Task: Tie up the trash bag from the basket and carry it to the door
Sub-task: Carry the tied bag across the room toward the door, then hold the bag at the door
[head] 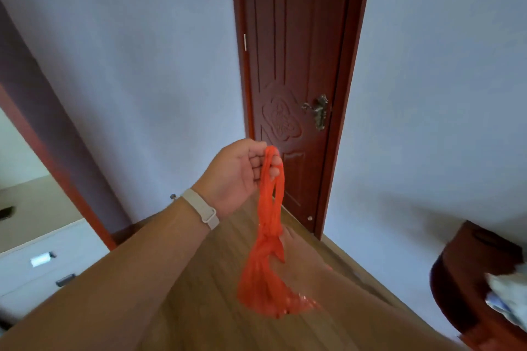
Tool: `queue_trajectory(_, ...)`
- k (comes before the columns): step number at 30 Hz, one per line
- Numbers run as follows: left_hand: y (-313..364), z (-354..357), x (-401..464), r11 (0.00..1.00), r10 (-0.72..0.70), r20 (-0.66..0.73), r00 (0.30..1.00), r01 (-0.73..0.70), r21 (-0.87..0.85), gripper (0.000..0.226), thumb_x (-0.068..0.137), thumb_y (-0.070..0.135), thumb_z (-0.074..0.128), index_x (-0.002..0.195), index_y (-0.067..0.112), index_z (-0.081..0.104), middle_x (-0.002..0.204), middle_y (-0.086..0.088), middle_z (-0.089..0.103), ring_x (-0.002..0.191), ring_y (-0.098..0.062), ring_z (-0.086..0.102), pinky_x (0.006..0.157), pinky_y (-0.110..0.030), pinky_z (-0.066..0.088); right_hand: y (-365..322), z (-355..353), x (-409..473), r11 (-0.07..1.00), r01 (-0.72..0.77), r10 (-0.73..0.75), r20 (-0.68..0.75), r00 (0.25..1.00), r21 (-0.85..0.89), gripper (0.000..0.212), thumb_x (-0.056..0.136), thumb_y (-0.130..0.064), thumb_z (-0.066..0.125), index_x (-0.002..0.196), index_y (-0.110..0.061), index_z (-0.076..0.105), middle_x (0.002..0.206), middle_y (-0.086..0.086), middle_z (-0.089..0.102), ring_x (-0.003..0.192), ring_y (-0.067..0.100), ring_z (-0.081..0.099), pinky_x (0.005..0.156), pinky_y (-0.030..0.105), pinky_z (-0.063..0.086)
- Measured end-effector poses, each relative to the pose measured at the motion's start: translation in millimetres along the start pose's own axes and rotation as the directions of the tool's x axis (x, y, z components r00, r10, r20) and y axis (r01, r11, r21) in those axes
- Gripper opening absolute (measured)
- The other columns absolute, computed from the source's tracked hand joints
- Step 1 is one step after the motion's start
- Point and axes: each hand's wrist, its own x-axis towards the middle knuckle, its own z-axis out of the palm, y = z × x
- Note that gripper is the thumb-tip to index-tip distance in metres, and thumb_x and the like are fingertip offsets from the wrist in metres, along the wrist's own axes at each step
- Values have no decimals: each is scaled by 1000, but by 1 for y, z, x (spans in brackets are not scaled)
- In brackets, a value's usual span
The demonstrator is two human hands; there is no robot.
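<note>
The bag [269, 271] was already knotted and hung by its handles from the left hand [242, 174], fingers curled shut around them, with the door [291, 65] near at twelve o'clock, so only the setting-down remained; the right hand was unseen.

- Trash bag [268, 271]: thin red plastic film, translucent, crinkled; faint gloss at its lower folds.
- Door [293, 65], behind the bag: dark red-brown wood, smooth satin finish, carved relief panel.
- Door handle [318, 111]: aged brass-toned metal, dull sheen.
- Floor [199, 279] beneath the bag: light wood-grain boards, smooth, low gloss.
- Wristband [201, 212], left of the bag: beige, matt, rubbery-looking.
- Walls [142, 65] flanking the door: matt, finely textured.
</note>
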Motion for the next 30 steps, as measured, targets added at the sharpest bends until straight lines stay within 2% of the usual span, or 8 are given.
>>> queue_trajectory(3, 18, -24, 44, 999, -37, 109, 993, 35, 18, 35, 77, 30, 52, 98, 3, 60, 85, -8, 64, 74, -19, 59, 74, -32, 47, -9, -5, 36, 996, -83, 82, -77, 994, -17, 54, 89, -40, 50, 140, -28, 39, 129, -10, 51, 113, 12, 57, 92, 29, 49)
queue_trajectory(6, 27, -40, 83, 998, -55, 205, 977, 54, 10, 32, 82, 28, 49, 99, 3, 61, 86, -8, 65, 77, -19, 60, 79, -34, 46, -17, -13, 68, 987, -161, 159, -150, 976, 2, 58, 88, -32, 51, 144, -26, 37, 132, -8, 50, 114, 15, 57, 92, 29, 49)
queue_trajectory(11, 31, -59, 133, 993, -105, 282, 954, 114, -16, 33, 85, 27, 48, 102, 3, 62, 86, -8, 67, 79, -20, 62, 80, -34, 45, -23, -16, 106, 964, -268, 262, -234, 936, 9, 54, 94, -30, 51, 145, -25, 37, 140, -7, 48, 119, 18, 54, 94, 35, 49)
queue_trajectory(15, 25, -71, 176, 983, -153, 332, 931, 179, -50, 32, 87, 26, 46, 102, 3, 62, 87, -9, 66, 80, -20, 61, 82, -34, 45, -10, -9, 132, 938, -344, 345, -251, 905, 49, 54, 96, -36, 49, 147, -28, 33, 145, -6, 45, 124, 18, 51, 97, 36, 48)
queue_trajectory(19, 14, -75, 222, 975, -190, 359, 914, 218, -39, 32, 86, 26, 46, 104, 4, 61, 88, -8, 66, 81, -19, 62, 87, -35, 42, 18, -5, 154, 910, -406, 415, -229, 881, 89, 59, 95, -37, 48, 149, -35, 23, 147, -7, 42, 120, 20, 55, 91, 34, 49)
queue_trajectory(25, -2, -71, 292, 961, -257, 403, 878, 276, 12, 32, 87, 25, 47, 107, 2, 59, 90, -11, 66, 84, -21, 62, 86, -35, 46, 75, -10, 200, 866, -486, 500, -194, 844, 116, 63, 96, -42, 49, 151, -39, 18, 150, -6, 42, 117, 20, 59, 87, 35, 53)
queue_trajectory(30, -21, -49, 362, 934, -351, 418, 838, 343, 96, 32, 84, 24, 50, 104, 2, 60, 89, -12, 66, 85, -23, 62, 87, -37, 44, 132, -33, 240, 821, -553, 570, -152, 808, 142, 63, 94, -43, 50, 151, -34, 25, 144, -6, 48, 115, 22, 60, 91, 40, 53)
